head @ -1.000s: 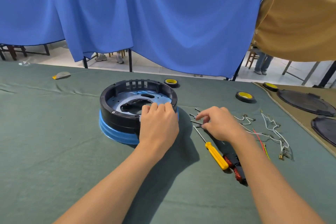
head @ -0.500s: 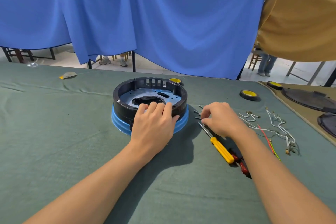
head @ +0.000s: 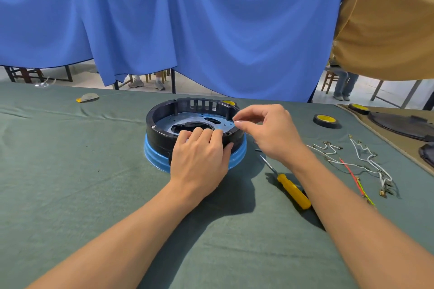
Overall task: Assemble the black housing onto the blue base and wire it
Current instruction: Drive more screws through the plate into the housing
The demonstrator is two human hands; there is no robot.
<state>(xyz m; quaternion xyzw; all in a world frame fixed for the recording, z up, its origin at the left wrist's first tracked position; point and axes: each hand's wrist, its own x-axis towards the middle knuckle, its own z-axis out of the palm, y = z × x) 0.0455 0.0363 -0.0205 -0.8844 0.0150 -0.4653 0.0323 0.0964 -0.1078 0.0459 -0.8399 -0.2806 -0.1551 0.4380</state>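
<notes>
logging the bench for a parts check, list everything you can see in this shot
round black plastic housing: 1, black, on the base, table centre
round blue plastic base: 1, blue, under the housing
yellow-handled screwdriver: 1, yellow, right of base
black discs with yellow centres: 3, one behind housing, two far right
loose thin wires: several, white, red, yellow-green, right side
dark round covers: 2, black, tan mat at right edge
green table cloth: 1, green, covering table
blue fabric curtain: 1, blue, behind table
left hand: 1, grips housing's near rim
right hand: 1, pinches tiny part, too small to identify, over housing's right rim
</notes>
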